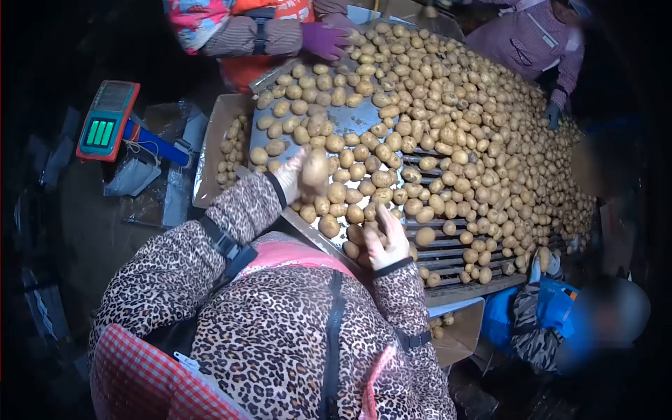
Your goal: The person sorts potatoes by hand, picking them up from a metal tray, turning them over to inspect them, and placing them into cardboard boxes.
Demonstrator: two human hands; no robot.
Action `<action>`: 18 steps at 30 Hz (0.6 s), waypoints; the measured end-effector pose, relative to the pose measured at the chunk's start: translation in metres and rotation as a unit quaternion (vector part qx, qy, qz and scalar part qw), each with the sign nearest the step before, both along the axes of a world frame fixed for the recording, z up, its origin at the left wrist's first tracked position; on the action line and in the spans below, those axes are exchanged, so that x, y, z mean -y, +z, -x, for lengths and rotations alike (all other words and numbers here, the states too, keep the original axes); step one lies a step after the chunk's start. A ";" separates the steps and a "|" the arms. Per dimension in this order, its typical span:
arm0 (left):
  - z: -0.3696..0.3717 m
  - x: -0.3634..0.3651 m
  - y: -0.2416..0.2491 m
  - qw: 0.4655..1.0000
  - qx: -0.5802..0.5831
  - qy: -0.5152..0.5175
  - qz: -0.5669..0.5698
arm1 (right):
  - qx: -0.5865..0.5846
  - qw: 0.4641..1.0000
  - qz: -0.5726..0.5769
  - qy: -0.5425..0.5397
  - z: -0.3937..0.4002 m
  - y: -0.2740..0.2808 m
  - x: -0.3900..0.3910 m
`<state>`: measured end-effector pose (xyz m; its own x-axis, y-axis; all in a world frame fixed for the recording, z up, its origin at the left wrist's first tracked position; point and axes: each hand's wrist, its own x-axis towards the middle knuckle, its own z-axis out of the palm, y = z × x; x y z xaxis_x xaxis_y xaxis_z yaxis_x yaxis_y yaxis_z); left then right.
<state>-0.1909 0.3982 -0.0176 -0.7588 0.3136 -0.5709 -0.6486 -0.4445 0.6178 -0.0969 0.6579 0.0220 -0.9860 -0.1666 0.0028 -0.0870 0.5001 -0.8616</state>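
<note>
Two cardboard boxes (210, 150) (458, 336), one scale (107, 120), potatoes (448, 126) (too many to count).

Sorting table (448, 255) heaped with potatoes (448, 119)

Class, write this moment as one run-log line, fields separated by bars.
left hand: grips potato | right hand: on potato pile, grip unclear | sorting table: slatted | scale: left | cardboard box: holds potatoes

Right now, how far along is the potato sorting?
Done: a layer of potatoes already lies in the cardboard box at the table's left. In hand: the left hand holds one potato and the right hand reaches into the pile. Left: most of it still covers the sorting table.
</note>
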 end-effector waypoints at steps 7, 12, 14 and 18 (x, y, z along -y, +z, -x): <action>-0.046 -0.069 -0.002 0.938 -0.149 -0.251 0.186 | -0.006 0.986 0.166 0.015 -0.007 -0.025 0.040; -0.035 -0.076 0.017 0.875 0.023 -0.468 0.121 | 0.090 0.906 0.386 -0.152 -0.033 -0.006 0.021; -0.019 -0.079 0.053 0.676 -0.321 -0.560 0.354 | 0.161 0.765 0.568 -0.259 -0.051 0.007 -0.010; 0.005 -0.112 0.003 0.420 -0.673 -0.388 0.469 | 0.102 0.690 0.551 -0.458 -0.143 -0.016 -0.104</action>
